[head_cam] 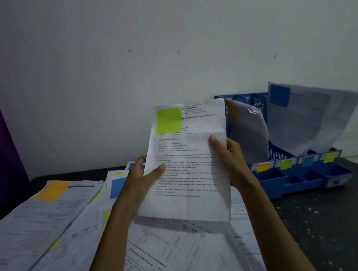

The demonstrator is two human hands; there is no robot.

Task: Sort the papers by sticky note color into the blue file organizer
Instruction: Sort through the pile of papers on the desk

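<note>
I hold a printed sheet (188,166) upright above the table, with a green sticky note (168,120) at its top left corner. My left hand (144,175) grips its left edge, thumb on the front. My right hand (226,151) grips its right edge, thumb on the front too. The blue file organizer (300,176) stands at the right, behind the sheet. Its front edge carries orange, green, blue and yellow label notes. One slot holds a curled paper with an orange note (247,129); another holds a paper with a blue note (305,118).
Loose papers cover the dark table at left and front, among them one with an orange note (52,190), one with a blue note (117,188) and some with green notes (106,216). A white wall rises behind. Bare dark tabletop (323,221) shows at the right front.
</note>
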